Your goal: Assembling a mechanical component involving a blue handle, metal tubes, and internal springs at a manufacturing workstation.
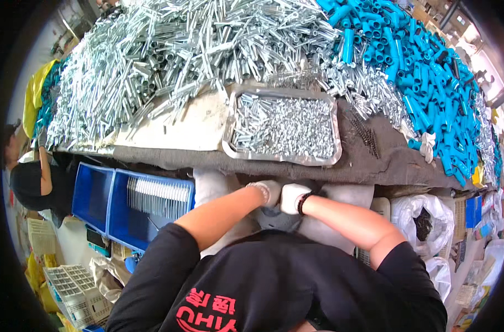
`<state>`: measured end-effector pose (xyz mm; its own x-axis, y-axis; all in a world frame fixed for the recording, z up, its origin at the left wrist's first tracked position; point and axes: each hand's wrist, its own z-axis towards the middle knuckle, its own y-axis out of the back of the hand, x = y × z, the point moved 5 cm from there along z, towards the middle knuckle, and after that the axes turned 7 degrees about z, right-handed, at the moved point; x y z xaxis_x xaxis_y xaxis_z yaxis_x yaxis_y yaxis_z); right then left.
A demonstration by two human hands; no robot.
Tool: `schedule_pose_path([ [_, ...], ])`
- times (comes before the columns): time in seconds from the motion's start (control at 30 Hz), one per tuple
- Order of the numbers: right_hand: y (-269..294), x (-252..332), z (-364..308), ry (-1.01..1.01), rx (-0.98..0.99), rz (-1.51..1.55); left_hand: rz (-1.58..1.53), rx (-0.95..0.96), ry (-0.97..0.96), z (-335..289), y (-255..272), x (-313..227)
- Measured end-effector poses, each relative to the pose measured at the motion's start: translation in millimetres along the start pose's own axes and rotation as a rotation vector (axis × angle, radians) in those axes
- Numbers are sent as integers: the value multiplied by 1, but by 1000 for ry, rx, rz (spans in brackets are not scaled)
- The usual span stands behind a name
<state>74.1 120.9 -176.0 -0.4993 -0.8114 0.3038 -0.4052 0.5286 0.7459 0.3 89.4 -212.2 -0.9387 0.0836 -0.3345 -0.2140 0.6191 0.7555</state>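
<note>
Two gloved hands, left hand (pixel 267 191) and right hand (pixel 292 197), are meeting below the worktop (pixel 368 163) edge, fingers curled together, grip unclear; metal tray (pixel 227 124) of small parts is sitting just above.

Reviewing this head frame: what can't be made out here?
- Left hand and right hand: gloved, pressed together below the table edge; whatever the fingers hold is hidden.
- Metal tray: its small silver parts are too small to identify.
- Person at the left rim: cut off by the fisheye edge.
</note>
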Motion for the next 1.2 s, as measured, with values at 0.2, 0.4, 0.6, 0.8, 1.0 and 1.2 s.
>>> schedule_pose_path([
  [0.2,-19,-1,-7,3,24,-14,58,195,65,18,-34,-7],
  [0.4,-66,-18,28,24,-65,-7,-14,72,86,22,-46,-5],
  [0.6,-65,-21,24,-223,-197,153,-102,-23,164,26,-53,10],
  [0.8,-26,-5,-35,-164,-13,278,-49,172,-69,-6,-16,-15],
  [1.0,82,-9,-273,37,-419,550,-495,-317,-168,-85,-1,-18],
  [1.2,-5,-30,-344,-177,-757,905,-313,-615,-333,-88,73,-105],
])
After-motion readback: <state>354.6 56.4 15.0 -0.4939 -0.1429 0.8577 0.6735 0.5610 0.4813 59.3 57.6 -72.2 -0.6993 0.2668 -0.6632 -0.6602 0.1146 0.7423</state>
